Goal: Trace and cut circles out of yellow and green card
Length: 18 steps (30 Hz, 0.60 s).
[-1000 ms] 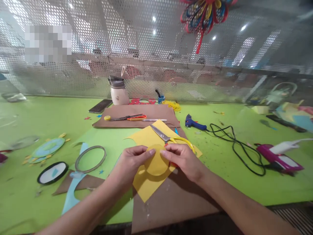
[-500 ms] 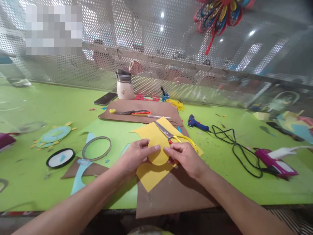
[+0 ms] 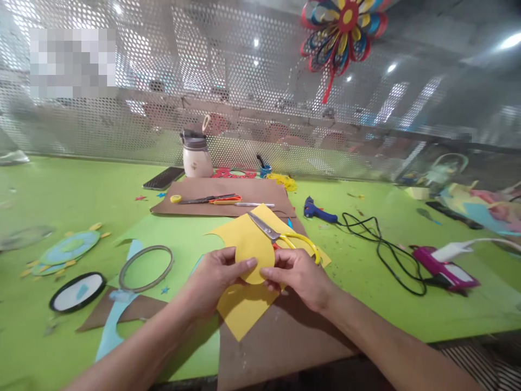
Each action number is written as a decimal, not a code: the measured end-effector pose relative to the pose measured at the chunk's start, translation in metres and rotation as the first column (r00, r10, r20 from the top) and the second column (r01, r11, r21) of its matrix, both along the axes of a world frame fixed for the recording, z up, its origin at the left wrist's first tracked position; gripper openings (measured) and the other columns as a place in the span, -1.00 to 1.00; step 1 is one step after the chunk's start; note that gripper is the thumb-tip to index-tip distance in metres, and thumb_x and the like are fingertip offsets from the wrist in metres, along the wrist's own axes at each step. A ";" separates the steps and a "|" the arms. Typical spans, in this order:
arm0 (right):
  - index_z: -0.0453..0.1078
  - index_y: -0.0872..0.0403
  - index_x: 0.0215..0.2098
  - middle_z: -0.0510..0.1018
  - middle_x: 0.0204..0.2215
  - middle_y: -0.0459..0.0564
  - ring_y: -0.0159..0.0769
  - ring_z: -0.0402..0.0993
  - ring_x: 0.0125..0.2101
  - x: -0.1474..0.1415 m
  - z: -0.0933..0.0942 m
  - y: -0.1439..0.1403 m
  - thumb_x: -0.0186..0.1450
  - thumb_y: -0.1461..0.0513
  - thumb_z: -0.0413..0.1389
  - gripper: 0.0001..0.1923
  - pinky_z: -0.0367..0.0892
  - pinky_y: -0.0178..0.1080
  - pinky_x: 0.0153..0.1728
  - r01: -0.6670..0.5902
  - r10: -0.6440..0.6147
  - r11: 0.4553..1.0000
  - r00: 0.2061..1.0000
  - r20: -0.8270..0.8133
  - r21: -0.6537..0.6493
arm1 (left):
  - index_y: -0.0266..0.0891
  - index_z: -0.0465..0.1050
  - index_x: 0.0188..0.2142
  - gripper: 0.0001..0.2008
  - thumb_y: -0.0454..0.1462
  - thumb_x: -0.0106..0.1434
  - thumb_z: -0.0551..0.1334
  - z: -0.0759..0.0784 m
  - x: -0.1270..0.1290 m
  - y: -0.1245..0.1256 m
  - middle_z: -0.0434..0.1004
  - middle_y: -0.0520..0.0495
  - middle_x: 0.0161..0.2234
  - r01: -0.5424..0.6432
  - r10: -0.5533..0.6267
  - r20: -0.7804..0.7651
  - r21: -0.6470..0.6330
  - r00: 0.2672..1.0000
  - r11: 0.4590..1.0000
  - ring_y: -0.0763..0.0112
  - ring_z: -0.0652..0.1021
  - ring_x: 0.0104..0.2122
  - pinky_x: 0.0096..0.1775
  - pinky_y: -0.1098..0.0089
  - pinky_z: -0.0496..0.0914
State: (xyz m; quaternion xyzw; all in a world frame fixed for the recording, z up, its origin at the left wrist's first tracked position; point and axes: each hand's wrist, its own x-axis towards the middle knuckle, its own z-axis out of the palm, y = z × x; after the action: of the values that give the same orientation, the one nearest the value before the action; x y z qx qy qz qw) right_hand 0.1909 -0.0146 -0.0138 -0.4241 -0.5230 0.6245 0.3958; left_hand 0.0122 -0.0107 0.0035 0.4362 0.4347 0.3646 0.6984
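I see the round yellow paper cut-out [image 3: 253, 259] pinched at its lower edge between my 2 hands, standing nearly upright over the larger yellow paper sheet [image 3: 244, 309]. My left hand [image 3: 211, 277] and right hand [image 3: 299, 274] are about equally near, fingertips closed on it from either side. The yellow-handled scissors [image 3: 285, 238] lie just behind the cut-out, blades pointing away to the left.

scissors 2 [image 3: 285, 239] [image 3: 211, 199] | glue guns 2 [image 3: 319, 210] [image 3: 445, 266] | hands 2 [image 3: 211, 277] [image 3: 299, 274] | rings 2 [image 3: 145, 267] [image 3: 77, 291]
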 end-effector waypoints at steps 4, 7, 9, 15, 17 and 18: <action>0.43 0.14 -0.48 0.48 -0.62 -0.13 -0.43 0.32 -0.61 0.001 -0.001 0.000 0.03 -0.01 0.35 -0.61 0.19 -0.35 -0.57 0.005 -0.005 1.000 1.000 -0.024 -0.006 | -0.33 0.57 -0.37 -0.60 -0.06 -0.08 0.44 -0.010 0.000 0.004 0.60 -0.17 -0.47 -0.027 0.028 -0.031 0.041 0.999 0.999 0.23 0.55 -0.48 -0.40 0.29 0.41; 0.43 0.14 -0.49 0.47 -0.62 -0.14 -0.44 0.32 -0.61 0.001 0.000 0.000 0.02 -0.01 0.36 -0.61 0.21 -0.35 -0.55 0.014 -0.014 1.000 0.999 -0.036 -0.008 | -0.32 0.54 -0.47 -0.64 -0.04 -0.07 0.43 -0.012 -0.002 0.005 0.56 -0.12 -0.53 -0.045 0.047 -0.068 0.035 0.997 0.998 0.28 0.52 -0.51 -0.43 0.34 0.36; 0.43 0.14 -0.49 0.47 -0.62 -0.14 -0.44 0.32 -0.61 0.001 0.000 0.000 0.01 0.00 0.36 -0.61 0.20 -0.35 -0.55 0.016 -0.017 1.000 0.999 -0.039 -0.011 | -0.31 0.53 -0.51 -0.67 -0.06 -0.05 0.42 -0.009 -0.003 0.003 0.54 -0.09 -0.55 -0.052 0.057 -0.100 0.050 0.993 0.997 0.34 0.48 -0.53 -0.45 0.38 0.31; 0.43 0.14 -0.49 0.48 -0.61 -0.13 -0.44 0.33 -0.61 0.003 -0.003 0.000 0.03 0.03 0.37 -0.63 0.19 -0.35 -0.57 0.017 -0.018 1.000 0.999 -0.042 -0.018 | -0.29 0.50 -0.55 -0.70 -0.09 -0.02 0.42 -0.001 -0.003 -0.001 0.48 -0.04 -0.57 -0.074 0.077 -0.087 0.031 0.993 0.997 0.44 0.40 -0.56 -0.48 0.44 0.25; 0.43 0.15 -0.49 0.48 -0.62 -0.13 -0.44 0.32 -0.61 0.004 -0.005 0.001 0.03 0.03 0.36 -0.63 0.20 -0.35 -0.56 0.009 -0.010 1.000 0.999 -0.046 -0.017 | -0.28 0.48 -0.57 -0.70 -0.09 0.00 0.40 0.001 -0.002 -0.002 0.47 -0.03 -0.57 -0.073 0.075 -0.042 0.039 0.996 0.997 0.44 0.40 -0.54 -0.44 0.43 0.27; 0.43 0.15 -0.49 0.47 -0.62 -0.13 -0.44 0.32 -0.61 0.004 -0.005 0.001 0.04 0.03 0.36 -0.63 0.20 -0.35 -0.55 0.006 -0.006 1.000 0.999 -0.048 -0.016 | -0.27 0.47 -0.58 -0.70 -0.09 0.01 0.40 0.002 -0.001 -0.002 0.48 -0.03 -0.57 -0.070 0.072 -0.028 0.050 0.997 0.996 0.42 0.41 -0.53 -0.43 0.43 0.28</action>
State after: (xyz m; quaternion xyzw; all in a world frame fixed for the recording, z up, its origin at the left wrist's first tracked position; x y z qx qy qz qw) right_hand 0.1948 -0.0138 -0.0188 -0.4136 -0.5069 0.6375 0.4068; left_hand 0.0110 -0.0132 0.0058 0.4429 0.4512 0.3932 0.6676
